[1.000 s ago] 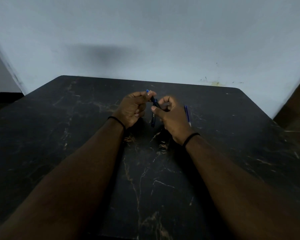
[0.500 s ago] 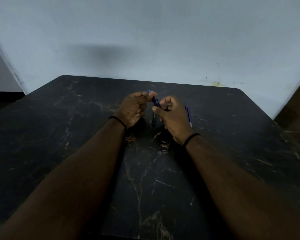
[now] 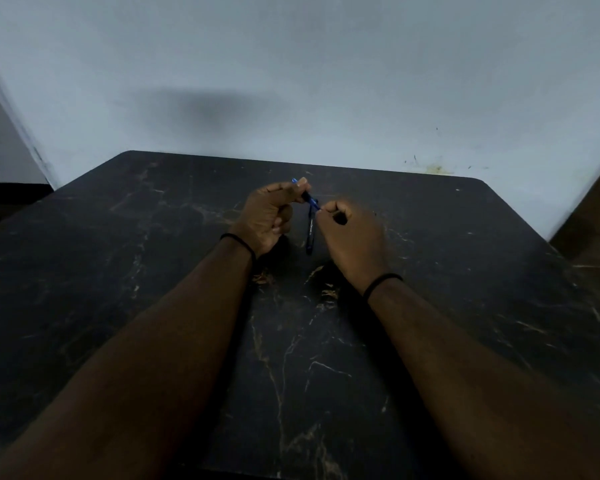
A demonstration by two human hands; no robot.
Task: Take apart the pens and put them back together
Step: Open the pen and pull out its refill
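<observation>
My left hand is closed around the upper end of a blue pen, whose blue tip pokes out past my fingers. The pen slants down to the right. My right hand pinches its lower end between thumb and fingertips. A dark pen barrel with white lettering lies lengthwise on the table just below and between my two hands. How the blue pen's parts join is hidden by my fingers.
The black marble-patterned table stretches wide on both sides, with a pale wall behind its far edge. A brown piece of furniture stands at the right. Both my wrists wear black bands.
My right hand has shifted a little to the right, exposing more of the blue pen between my hands. It now covers the blue pen that lay beside it on the table.
</observation>
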